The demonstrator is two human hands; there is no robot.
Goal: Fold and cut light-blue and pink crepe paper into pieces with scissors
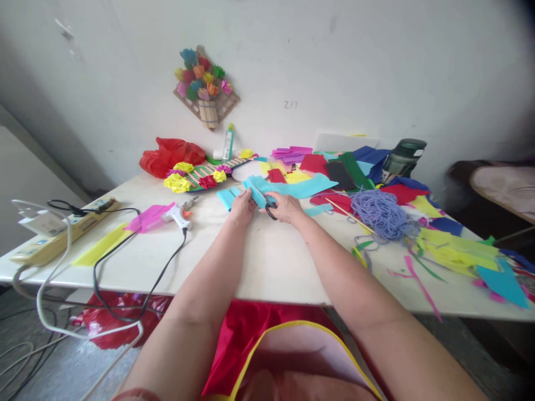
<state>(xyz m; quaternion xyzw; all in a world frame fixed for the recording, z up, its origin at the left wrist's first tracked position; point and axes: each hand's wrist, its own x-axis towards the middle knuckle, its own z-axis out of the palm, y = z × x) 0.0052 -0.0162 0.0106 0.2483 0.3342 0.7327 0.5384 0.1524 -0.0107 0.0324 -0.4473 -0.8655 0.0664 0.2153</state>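
Note:
My left hand [241,207] pinches the near end of a long light-blue strip of paper [292,187] that lies across the middle of the white table [267,262]. My right hand [286,207] grips black-handled scissors [267,205], whose blades point up and left into the blue strip. The two hands are close together, a little beyond the table's centre.
A white glue gun [180,214] with a black cord lies to the left, beside pink paper [147,218] and a power strip [62,231]. Purple yarn [380,214], a dark jar [403,159] and many coloured paper scraps cover the right. Paper flowers [196,177] and a red bag [169,156] sit at the back.

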